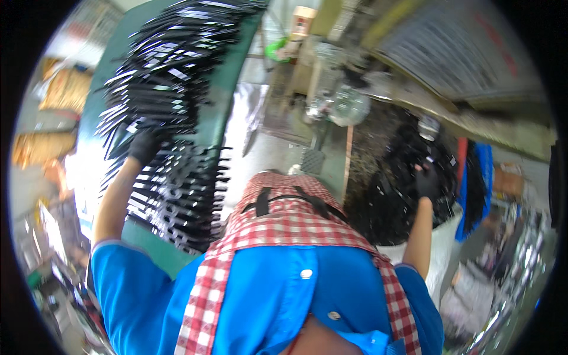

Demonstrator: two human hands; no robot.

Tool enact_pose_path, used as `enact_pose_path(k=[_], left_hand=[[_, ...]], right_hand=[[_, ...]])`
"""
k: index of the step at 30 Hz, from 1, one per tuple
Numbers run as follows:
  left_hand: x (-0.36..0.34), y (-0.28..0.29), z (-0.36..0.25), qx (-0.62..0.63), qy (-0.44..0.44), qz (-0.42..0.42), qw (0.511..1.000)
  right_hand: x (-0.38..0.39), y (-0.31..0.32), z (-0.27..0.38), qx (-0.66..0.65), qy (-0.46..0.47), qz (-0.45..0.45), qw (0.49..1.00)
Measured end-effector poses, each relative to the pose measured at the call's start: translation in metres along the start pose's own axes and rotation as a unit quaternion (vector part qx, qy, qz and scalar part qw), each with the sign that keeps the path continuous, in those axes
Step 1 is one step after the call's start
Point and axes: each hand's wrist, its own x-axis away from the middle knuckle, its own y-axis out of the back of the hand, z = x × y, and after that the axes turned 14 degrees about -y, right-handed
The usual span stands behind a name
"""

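Note:
My left hand (145,147), in a black glove, rests at the left side of a large heap of glossy black plastic strips (171,89). Its dark fingers merge with the strips, so their grip is hidden. Nearer to me, more black strips with notched edges (186,195) lie lined up in a stack. Out to the right, my right hand (427,182), also black-gloved with bare fingertips showing, is at a jumbled mass of black plastic pieces (390,177) in a white sack (445,245). Blur hides whether those fingers close on a piece.
The strips lie on a green tabletop (228,89). A blue container (486,189) stands right of the sack. Clear plastic bundles (349,106) sit ahead, beside a large printed panel (455,53) at upper right. Orange-brown sacks (44,151) are stacked far left.

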Motion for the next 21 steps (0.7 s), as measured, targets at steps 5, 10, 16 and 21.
enact_pose_path(k=[5, 10, 16, 21], left_hand=[[-0.005, -0.001, 0.001, -0.107, -0.075, -0.070, 0.989], [0.014, 0.014, -0.007, 0.065, 0.018, -0.142, 0.987], [-0.061, 0.110, -0.114, -0.032, -0.168, -0.285, 0.943], [-0.105, 0.160, -0.207, 0.108, -0.230, -0.321, 0.912]], right_hand=[[-0.019, 0.034, -0.011, -0.129, 0.095, -0.234, 0.959], [0.027, 0.040, 0.074, -0.511, -0.028, -0.046, 0.858], [0.083, -0.007, 0.170, -0.705, -0.016, 0.340, 0.623], [0.121, 0.011, 0.215, -0.750, -0.034, 0.385, 0.537]])
